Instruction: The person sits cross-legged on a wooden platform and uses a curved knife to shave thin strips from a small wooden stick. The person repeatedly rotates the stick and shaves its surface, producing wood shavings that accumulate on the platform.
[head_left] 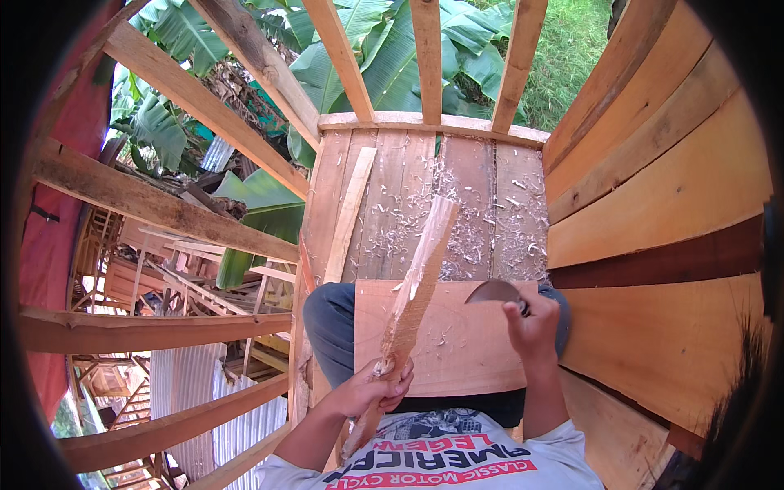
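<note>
My left hand (377, 385) is closed around the lower part of a long stick (412, 282), rough and pale where it is cut. It slants up and away from me, its lower end down by my shirt, its top out over the plank floor (482, 188). My right hand (532, 322) is wrapped tight on the handle of a knife (492, 291) with a dark curved blade, held just right of the stick and not touching it. A flat board (457, 343) lies across my lap, and the stick crosses over its left part.

I judge the stick stiff and fairly light for its length, dry, with a splintery, ragged surface that could catch my skin. Low on the shaft, where my left hand sits, seems the safest hold, well apart from the blade and with the long end free to turn. The knife looks sharp and wants a firm grip at the handle only. The board seems rigid but loose on my knees, so it may slide.

Shavings (478, 237) lie thick on the floor ahead. Wall boards (661, 196) rise on my right, open framing (163, 208) on my left
</note>
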`<state>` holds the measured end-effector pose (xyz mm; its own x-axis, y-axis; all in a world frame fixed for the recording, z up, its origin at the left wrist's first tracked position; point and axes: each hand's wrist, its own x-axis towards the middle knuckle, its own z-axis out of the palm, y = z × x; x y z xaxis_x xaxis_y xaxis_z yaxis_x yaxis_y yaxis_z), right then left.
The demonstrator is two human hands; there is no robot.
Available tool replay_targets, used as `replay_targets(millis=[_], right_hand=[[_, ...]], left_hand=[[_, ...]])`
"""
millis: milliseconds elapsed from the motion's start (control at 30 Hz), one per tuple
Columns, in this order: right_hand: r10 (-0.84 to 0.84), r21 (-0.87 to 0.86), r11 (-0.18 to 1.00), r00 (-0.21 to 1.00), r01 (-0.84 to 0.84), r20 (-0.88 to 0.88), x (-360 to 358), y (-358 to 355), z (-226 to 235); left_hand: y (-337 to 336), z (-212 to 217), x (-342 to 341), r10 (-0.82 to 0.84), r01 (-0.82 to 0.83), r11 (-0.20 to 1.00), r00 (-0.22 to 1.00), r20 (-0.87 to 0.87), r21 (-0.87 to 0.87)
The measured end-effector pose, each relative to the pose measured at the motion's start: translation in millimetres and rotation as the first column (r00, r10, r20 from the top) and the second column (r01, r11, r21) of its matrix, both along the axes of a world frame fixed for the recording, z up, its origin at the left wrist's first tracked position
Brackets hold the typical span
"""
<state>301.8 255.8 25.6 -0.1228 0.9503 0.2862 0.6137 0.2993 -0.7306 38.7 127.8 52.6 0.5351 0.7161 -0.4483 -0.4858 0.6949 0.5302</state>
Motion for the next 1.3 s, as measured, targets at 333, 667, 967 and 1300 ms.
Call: replay_targets(millis=[333, 667, 967, 1300], right_hand=[[-0.039, 0.226, 0.974, 0.993, 0.013, 0.109, -6, 3, -5], [-0.446, -0.025, 0.891, 0.863, 0.453, -0.237, 55, 64, 11], [-0.075, -0.242, 0.97, 0.96, 0.007, -0.27, -5, 4, -3], [0.095, 0.052, 0.995, 0.99, -0.089, -0.106, -10, -10, 10]], left_hand=[[1, 7, 34, -0.157, 0.155, 0.987, 0.983, -0.091, -0.027], [-17, 1, 37, -0.201, 0.2, 0.98, 0.968, -0.147, -0.022], [22, 14, -2, -0.122, 0.142, 0.99, 0.917, -0.38, 0.023], [31, 31, 20, -0.076, 0.331, 0.917, 0.692, -0.718, 0.222]])
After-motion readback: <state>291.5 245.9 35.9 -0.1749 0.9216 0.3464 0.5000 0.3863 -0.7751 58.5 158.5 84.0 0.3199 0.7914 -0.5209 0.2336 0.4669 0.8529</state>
